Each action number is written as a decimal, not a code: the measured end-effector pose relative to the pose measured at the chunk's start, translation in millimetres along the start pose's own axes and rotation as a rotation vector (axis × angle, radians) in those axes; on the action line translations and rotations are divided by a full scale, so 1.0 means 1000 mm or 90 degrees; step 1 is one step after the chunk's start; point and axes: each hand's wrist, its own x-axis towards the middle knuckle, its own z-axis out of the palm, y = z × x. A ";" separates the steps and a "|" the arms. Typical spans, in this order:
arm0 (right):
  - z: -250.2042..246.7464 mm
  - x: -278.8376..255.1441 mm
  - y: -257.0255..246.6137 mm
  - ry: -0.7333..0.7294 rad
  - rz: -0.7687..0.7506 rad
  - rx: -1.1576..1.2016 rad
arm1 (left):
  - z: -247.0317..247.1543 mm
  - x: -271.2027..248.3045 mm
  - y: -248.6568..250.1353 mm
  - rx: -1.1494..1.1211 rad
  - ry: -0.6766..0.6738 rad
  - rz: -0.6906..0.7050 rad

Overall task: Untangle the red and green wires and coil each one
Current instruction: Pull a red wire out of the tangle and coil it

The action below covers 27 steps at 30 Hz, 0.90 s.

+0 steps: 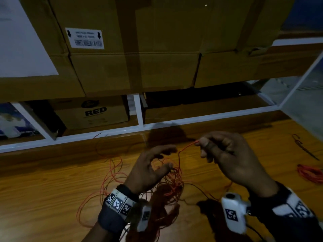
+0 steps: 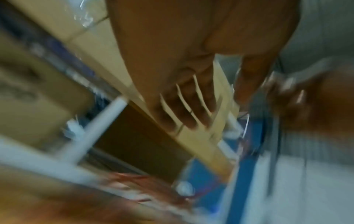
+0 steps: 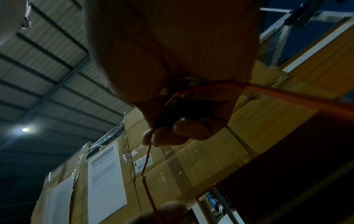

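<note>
Below stacked boxes (image 1: 132, 49), we judge untangling barely begun: right hand (image 1: 232, 158) pinches red wire (image 1: 187, 146) above tangle (image 1: 169, 182); left hand (image 1: 150, 165) spread beside it.

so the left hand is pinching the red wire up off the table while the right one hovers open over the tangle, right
Hands are swapped. The head view shows the right hand pinching the red wire up off the table, while the left hand hovers open over the tangle.

At frame centre, a red wire (image 1: 187, 147) is pinched by the right hand (image 1: 229, 158) above the tangle (image 1: 167, 186), over which the left hand (image 1: 148, 168) is spread with loosely curved fingers.
</note>
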 end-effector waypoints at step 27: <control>0.070 -0.016 0.029 -0.191 0.061 -0.375 | 0.006 0.004 0.003 0.131 -0.014 -0.009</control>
